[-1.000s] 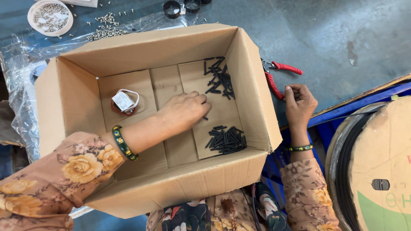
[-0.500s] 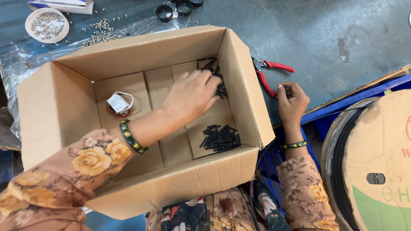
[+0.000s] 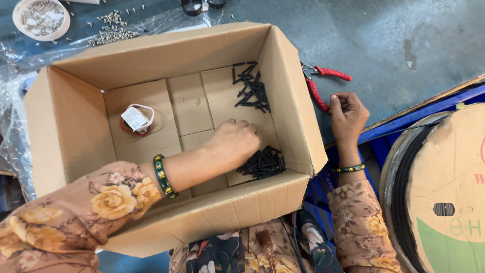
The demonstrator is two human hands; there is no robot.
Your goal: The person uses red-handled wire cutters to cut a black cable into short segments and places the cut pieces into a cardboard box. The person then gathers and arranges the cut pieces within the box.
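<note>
The cardboard box (image 3: 76, 126) was the biggest thing in view, open at the top with its flaps folded out, and its walls stood high enough that any reach inside had to come down over the near edge; being plain corrugated board, it probably would flex if leaned on. To the right, a large cable reel (image 3: 444, 197) with black cable wound round it crowded the corner, next to a blue crate (image 3: 404, 121), leaving only a narrow strip of grey table (image 3: 404, 30) for the right arm. Inside the box, the floor was mostly bare between a small roll with a white tag (image 3: 136, 120) at the left and two heaps of short black pieces: one scattered at the far right corner (image 3: 251, 91), one bundled at the near right wall (image 3: 263, 163). These pieces looked light, stiff and thin, likely to slip or scatter loose, so they seemed best pinched in a small bunch at mid-length rather than singly. The left hand (image 3: 235, 144) lay inside the box with its fingers curled downward, just beside the near heap; whether they closed on any piece could not be told. The right hand (image 3: 347, 117) rested outside on the table, fingers bent closed round a few of the black pieces, just beside the red-handled pliers (image 3: 323, 83). Far off at the top left lay a white dish (image 3: 41, 19) and loose small silver parts (image 3: 111, 28) on clear plastic sheet (image 3: 15, 116).
</note>
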